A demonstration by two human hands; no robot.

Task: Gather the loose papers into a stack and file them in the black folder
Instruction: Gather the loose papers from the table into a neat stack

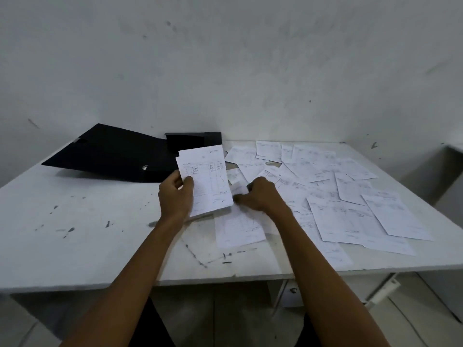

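Gathering stage, early: left hand (175, 194), grip pinched on a small stack (204, 179) of a few sheets, held upright over the bench (75, 221). Right hand (260, 195), fingers curled onto a blurred slip. Loose papers (350, 191) spread right. Black folder (112, 152) open, rear left. Advisable: square edges before adding each sheet.
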